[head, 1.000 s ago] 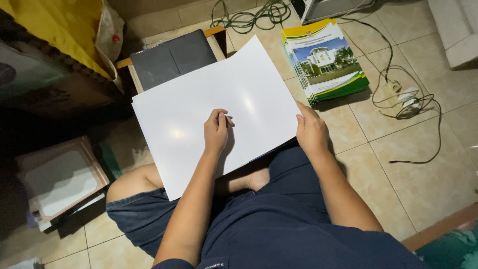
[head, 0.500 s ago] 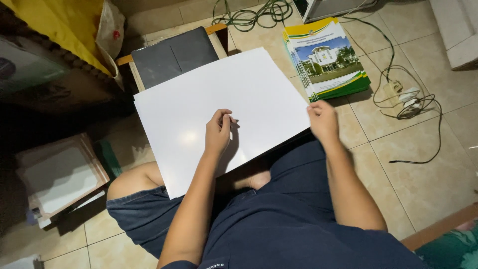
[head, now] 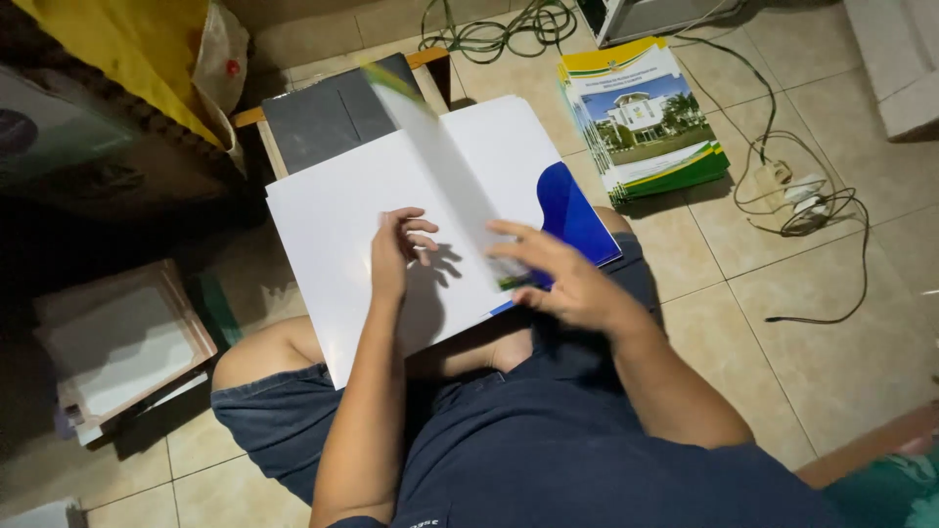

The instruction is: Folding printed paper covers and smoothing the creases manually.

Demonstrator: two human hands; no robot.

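Left hand (head: 396, 249) pressed flat on white folder (head: 342, 244); right hand (head: 562, 279) loosely pinched its lifting flap (head: 440, 166). Risked crooked crease from slipping.

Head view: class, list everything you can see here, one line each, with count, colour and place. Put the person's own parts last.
folder: one, white with a blue inner pocket, open on the lap
flap: one, white, blurred, mid-fold over the folder
booklets: one stack, green, yellow and white covers with a building picture, on the floor upper right
board: one, dark grey, behind the folder
cables: several, dark, on the tiles at right and top
power strip: one, pale, among the cables
cloth: one, yellow, upper left
paper pile: one, white, on the floor at left
floor: beige tiles
left hand: flat on the folder
right hand: on the flap's lower edge
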